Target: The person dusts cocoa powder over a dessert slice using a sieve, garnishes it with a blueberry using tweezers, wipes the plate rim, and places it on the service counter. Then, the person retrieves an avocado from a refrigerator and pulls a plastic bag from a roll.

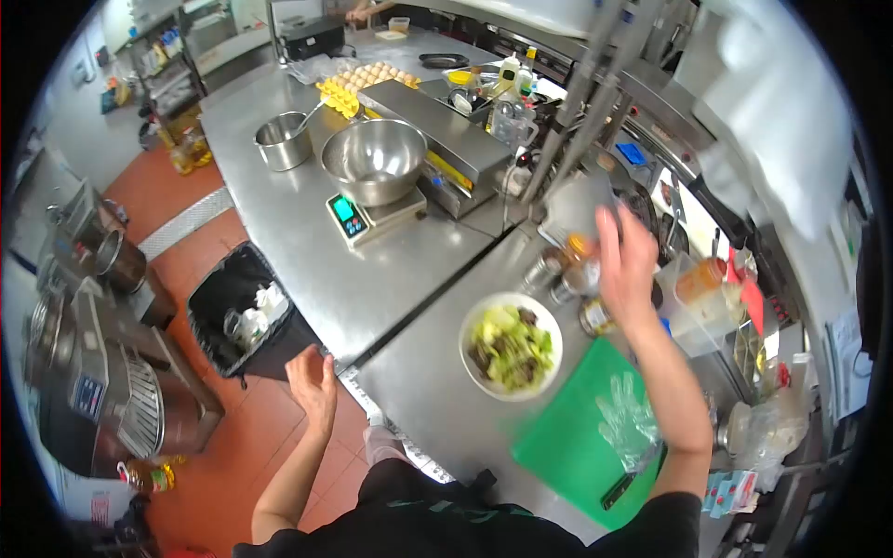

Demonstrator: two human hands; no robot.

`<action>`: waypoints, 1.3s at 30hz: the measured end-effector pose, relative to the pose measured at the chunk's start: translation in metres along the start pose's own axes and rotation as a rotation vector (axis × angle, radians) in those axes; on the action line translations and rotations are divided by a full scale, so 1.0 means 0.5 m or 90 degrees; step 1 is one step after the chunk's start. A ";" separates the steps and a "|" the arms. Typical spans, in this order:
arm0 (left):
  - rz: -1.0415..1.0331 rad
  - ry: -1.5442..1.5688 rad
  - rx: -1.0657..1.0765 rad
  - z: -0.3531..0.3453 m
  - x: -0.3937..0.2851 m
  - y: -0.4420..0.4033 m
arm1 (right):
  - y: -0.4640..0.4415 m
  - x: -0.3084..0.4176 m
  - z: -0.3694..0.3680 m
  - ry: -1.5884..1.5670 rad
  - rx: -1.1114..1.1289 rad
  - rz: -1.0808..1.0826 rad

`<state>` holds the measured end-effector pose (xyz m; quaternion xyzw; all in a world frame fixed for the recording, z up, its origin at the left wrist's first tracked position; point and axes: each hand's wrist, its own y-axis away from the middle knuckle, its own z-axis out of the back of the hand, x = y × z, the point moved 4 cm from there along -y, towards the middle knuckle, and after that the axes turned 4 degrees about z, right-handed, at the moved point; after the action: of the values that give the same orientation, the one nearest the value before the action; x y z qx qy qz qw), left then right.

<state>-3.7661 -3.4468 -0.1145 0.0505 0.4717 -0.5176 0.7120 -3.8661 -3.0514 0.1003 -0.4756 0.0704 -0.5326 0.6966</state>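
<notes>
I have the white bowl (464, 352) of green and dark leaves (510, 349) standing on the steel bench (288, 228), just beside the green board (558, 437). My right grip (629, 265) is raised and blurred near the orange-lidded jar (580, 247); I can't tell whether its fingers are apart or together. My left grip (313, 383) hangs bare, fingers loosely apart, near the lined bin (206, 321) holding crumpled white and clear waste (257, 316). Farther up, a steel bowl (372, 166) sits on the scale (352, 219) near a steel pot (285, 147) with a handle sticking out.
</notes>
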 end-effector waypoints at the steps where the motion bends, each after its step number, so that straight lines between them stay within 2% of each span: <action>1: -0.019 -0.038 -0.014 -0.031 0.036 -0.060 | -0.091 -0.029 -0.084 0.069 -0.022 0.055; 2: -0.029 -0.060 -0.028 -0.071 0.072 -0.108 | -0.182 -0.057 -0.168 0.140 -0.049 0.107; 3: -0.043 -0.082 -0.045 -0.105 0.101 -0.150 | -0.266 -0.068 -0.237 0.136 -0.026 0.081; 5: -0.031 -0.118 -0.010 -0.162 0.123 -0.213 | -0.399 -0.109 -0.368 0.206 -0.092 0.090; 8: -0.023 -0.137 0.084 -0.213 0.146 -0.263 | -0.529 -0.198 -0.528 0.268 -0.053 -0.023; 9: -0.019 -0.150 0.111 -0.220 0.142 -0.273 | -0.559 -0.220 -0.576 0.271 -0.051 -0.023; 11: 0.015 -0.162 0.149 -0.234 0.155 -0.279 | -0.594 -0.275 -0.669 0.409 0.017 -0.085; 12: 0.014 -0.166 0.153 -0.236 0.157 -0.287 | -0.607 -0.321 -0.717 0.357 0.138 -0.201; 13: 0.022 -0.175 0.170 -0.239 0.157 -0.291 | -0.615 -0.378 -0.763 0.357 0.141 -0.206; 15: 0.022 -0.190 0.199 -0.248 0.159 -0.287 | -0.595 -0.521 -0.869 0.377 0.373 -0.273; 16: 0.021 -0.195 0.192 -0.249 0.159 -0.286 | -0.587 -0.539 -0.890 0.371 0.541 -0.300; 17: 0.014 -0.198 0.193 -0.250 0.157 -0.287 | -0.563 -0.551 -0.887 0.317 0.404 -0.329; 18: 0.014 -0.227 0.202 -0.252 0.149 -0.291 | -0.586 -0.574 -0.906 0.292 0.503 -0.250; 19: -0.023 -0.214 0.234 -0.266 0.143 -0.296 | -0.571 -0.460 -0.857 0.362 0.460 -0.146; 20: -0.020 -0.214 0.193 -0.268 0.140 -0.295 | -0.558 -0.339 -0.805 0.440 0.406 -0.047; 21: -0.019 -0.205 0.164 -0.267 0.140 -0.294 | -0.497 -0.308 -0.774 0.420 0.226 0.137; 22: -0.056 -0.238 0.149 -0.268 0.117 -0.288 | -0.435 -0.236 -0.698 0.285 0.208 -0.018; 23: -0.092 -0.232 0.096 -0.278 0.133 -0.271 | -0.338 -0.175 -0.609 0.255 0.214 0.025; 25: -0.099 -0.250 0.126 -0.272 0.147 -0.256 | -0.141 -0.050 -0.426 0.193 0.229 0.111; 26: -0.120 -0.253 0.106 -0.273 0.127 -0.251 | -0.034 -0.016 -0.333 0.238 0.245 0.086; 27: -0.144 -0.266 0.086 -0.272 0.119 -0.245 | 0.067 0.004 -0.226 0.246 0.197 0.034; 28: -0.188 -0.287 0.071 -0.260 0.135 -0.231 | 0.160 0.020 -0.119 0.262 0.210 -0.178; 29: -0.233 -0.307 0.053 -0.256 0.153 -0.225 | 0.283 0.027 -0.007 0.387 0.107 -0.384; 30: -0.520 -0.377 -0.036 -0.260 0.124 -0.208 | 0.398 0.028 0.122 0.448 0.003 -0.400; 31: -0.477 -0.379 -0.009 -0.254 0.103 -0.197 | 0.509 0.037 0.251 0.528 -0.077 -0.610; 32: -0.439 -0.415 0.006 -0.266 0.206 -0.194 | 0.602 0.048 0.357 0.615 -0.164 -0.756; 33: -0.426 -0.424 0.015 -0.287 0.251 -0.198 | 0.676 0.065 0.453 0.721 -0.116 -0.780; 34: -0.413 -0.433 0.024 -0.307 0.294 -0.201 | 0.739 0.081 0.527 0.807 -0.090 -0.863; 35: -0.359 -0.436 0.048 -0.304 0.277 -0.203 | 0.806 0.076 0.587 0.833 -0.007 -0.958; 37: -0.240 -0.459 0.087 -0.273 0.239 -0.196 | 0.963 0.025 0.663 0.748 0.026 -0.917; 38: -0.213 -0.411 0.013 -0.255 0.208 -0.175 | 1.002 -0.006 0.676 0.724 0.016 -0.893; 39: -0.188 -0.411 0.011 -0.216 0.082 -0.111 | 1.007 -0.042 0.667 0.699 0.010 -0.867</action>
<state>-3.8757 -3.4402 -0.1803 -0.1783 0.2200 -0.6085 0.7413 -3.3335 -2.8486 -0.1004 -0.0858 0.0929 -0.9871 0.0981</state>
